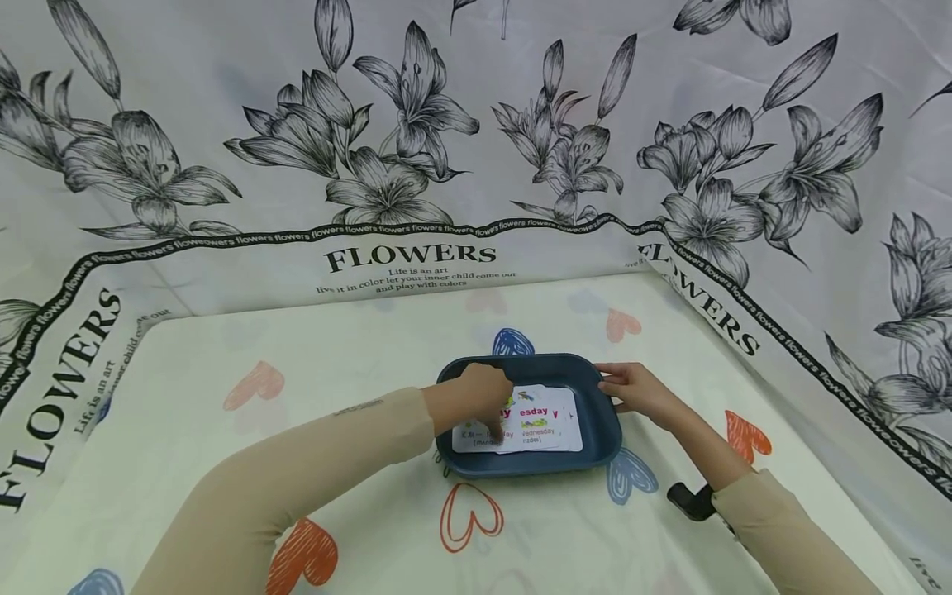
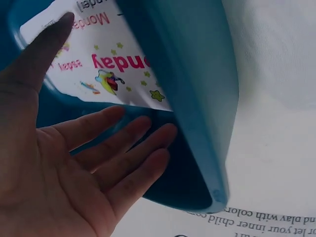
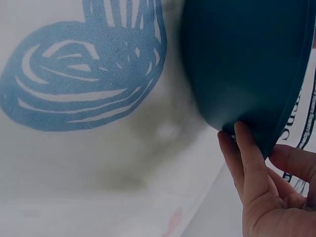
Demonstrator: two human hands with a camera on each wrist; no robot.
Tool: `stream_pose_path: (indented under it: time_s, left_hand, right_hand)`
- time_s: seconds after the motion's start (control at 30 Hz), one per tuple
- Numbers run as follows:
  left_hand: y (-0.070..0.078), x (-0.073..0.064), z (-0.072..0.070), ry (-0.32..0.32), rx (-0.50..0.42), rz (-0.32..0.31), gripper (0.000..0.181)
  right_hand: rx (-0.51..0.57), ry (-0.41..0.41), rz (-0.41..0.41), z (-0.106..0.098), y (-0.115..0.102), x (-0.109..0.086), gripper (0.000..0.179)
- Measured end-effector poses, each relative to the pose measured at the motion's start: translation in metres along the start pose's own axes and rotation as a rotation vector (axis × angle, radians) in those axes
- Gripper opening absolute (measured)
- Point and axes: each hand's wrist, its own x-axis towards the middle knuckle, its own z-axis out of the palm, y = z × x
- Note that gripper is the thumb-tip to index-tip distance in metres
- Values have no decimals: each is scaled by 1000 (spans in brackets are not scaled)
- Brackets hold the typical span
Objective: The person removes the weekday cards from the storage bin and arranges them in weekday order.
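Note:
A dark blue oval-cornered tray [image 1: 598, 430] sits on the table. White printed cards [image 1: 552, 420] lie overlapping inside it, with pink words such as "Monday" on the cards [image 2: 118, 64]. My left hand [image 1: 487, 392] reaches into the tray over the cards. In the left wrist view the fingers of the left hand [image 2: 98, 158] are spread and loosely bent, and the thumb lies over the cards. Whether it presses on them I cannot tell. At the tray's right end, my right hand [image 1: 638, 390] holds the rim, fingers of the hand [image 3: 276, 192] outside and thumb at the edge.
A white tablecloth [image 1: 372, 347] with red and blue hearts covers the table. A black object [image 1: 690, 501] lies partly under the right forearm. Flower-printed fabric [image 1: 416, 182] rises behind the table and along both sides.

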Motion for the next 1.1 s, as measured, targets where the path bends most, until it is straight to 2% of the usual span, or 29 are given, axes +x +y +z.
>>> stream_pose_path:
  time_s: [0.2, 0.63, 0.87, 1.1]
  left_hand:
    - [6, 4, 4, -49, 8, 17, 76]
    - [14, 16, 12, -65, 115, 5, 99]
    - [14, 15, 11, -86, 55, -25, 102]
    - [9, 10, 7, -111, -5, -40, 94]
  right_hand:
    - [8, -3, 1, 0, 0, 2, 47]
    - [15, 20, 16, 0, 2, 1, 47]
    - [27, 20, 14, 1, 3, 1, 47]
    - [25, 22, 13, 0, 2, 1, 47]
